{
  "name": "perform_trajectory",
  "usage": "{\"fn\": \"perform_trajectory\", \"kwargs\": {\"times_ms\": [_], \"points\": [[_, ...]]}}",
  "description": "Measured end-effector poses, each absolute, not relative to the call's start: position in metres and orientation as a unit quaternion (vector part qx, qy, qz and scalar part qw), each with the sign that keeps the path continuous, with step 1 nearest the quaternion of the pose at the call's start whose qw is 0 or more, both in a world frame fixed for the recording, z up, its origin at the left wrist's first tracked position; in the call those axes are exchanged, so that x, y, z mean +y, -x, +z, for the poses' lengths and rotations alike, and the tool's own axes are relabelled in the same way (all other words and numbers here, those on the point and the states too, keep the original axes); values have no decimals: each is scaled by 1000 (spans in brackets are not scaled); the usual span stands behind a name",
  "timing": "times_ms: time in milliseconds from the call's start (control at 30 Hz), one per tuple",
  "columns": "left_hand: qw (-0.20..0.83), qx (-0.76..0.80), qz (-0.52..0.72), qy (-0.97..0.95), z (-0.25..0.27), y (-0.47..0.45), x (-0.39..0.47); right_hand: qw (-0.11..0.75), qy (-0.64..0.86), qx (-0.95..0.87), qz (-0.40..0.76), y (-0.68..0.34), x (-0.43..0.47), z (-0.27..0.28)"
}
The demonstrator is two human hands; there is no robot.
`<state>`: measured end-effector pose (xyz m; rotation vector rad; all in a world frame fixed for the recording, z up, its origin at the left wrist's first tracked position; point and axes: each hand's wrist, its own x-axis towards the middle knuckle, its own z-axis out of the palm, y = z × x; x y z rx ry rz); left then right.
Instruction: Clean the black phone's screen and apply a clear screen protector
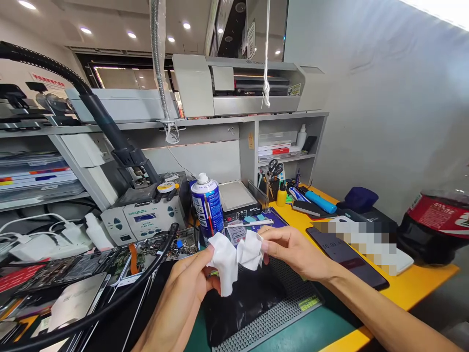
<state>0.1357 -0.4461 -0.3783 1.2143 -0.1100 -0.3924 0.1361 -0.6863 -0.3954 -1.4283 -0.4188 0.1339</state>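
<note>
Wall (373, 98) gry, desk (405, 288) yel.; hands (183, 286) (298, 252) w/ wht tissue (224, 264).

Bright, mostly sharp view. Ceiling lights (132, 34) glow far left; a lamp (445, 13) glares white overhead at right. Wide-angle distortion stretches the right-edge bottle (436, 220); blocky pixels mask one patch.

Dark bottle with a red label (434, 215) is cut off by the right edge, flat white object (403, 261) is masked by pixel blocks, bare left hand (183, 288) is partly hidden by folded white tissue (224, 264), small print on blue-and-white spray can (214, 208) cannot be read.
</note>
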Motion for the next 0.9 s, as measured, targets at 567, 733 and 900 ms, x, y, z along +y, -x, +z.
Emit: {"fn": "perform_trajectory", "kwargs": {"times_ms": [567,733,900], "points": [[827,-18,-220,-518,-376,-140,-444,809,569,-108,101,-132,-679,-390],[826,2,-220,-520,-377,-141,-444,776,624,3,96,-138,-676,-395],[819,18,-203,-537,-377,-141,-445,734,678,37,10,-141,-680,-397]]}}
